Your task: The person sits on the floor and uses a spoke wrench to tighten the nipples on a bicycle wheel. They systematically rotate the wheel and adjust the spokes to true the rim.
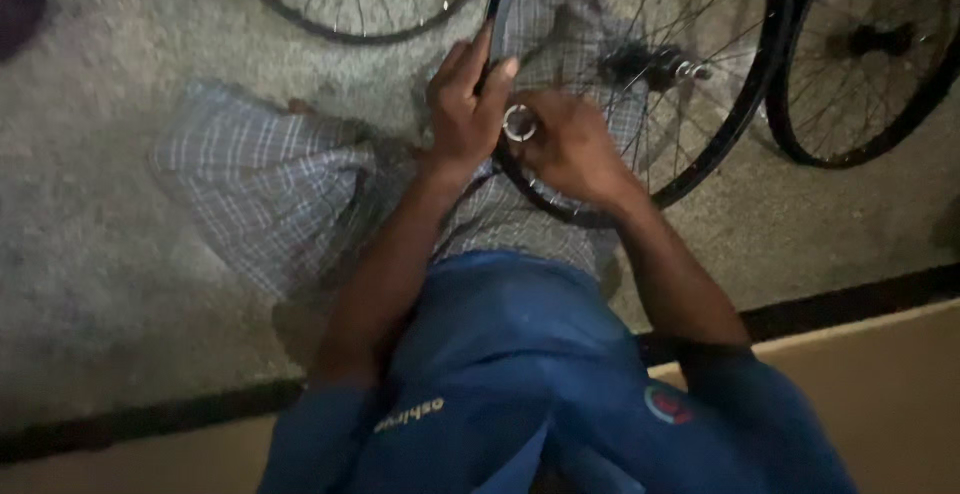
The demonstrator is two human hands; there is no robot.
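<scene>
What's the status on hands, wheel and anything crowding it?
Left hand gripping wheel rim. Right hand holding small metal ring at the rim. Two more wheels lie close by on the floor.

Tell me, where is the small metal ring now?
The small metal ring sits mid-frame in the head view, between the left hand and right hand, against the wheel rim.

Dim light is falling over a rough grey concrete floor (90, 254). A dark strip (150, 419) is running along its near edge, bordering a smooth tan surface (890, 394). Two spare bicycle wheels (860, 64) are lying behind.
</scene>
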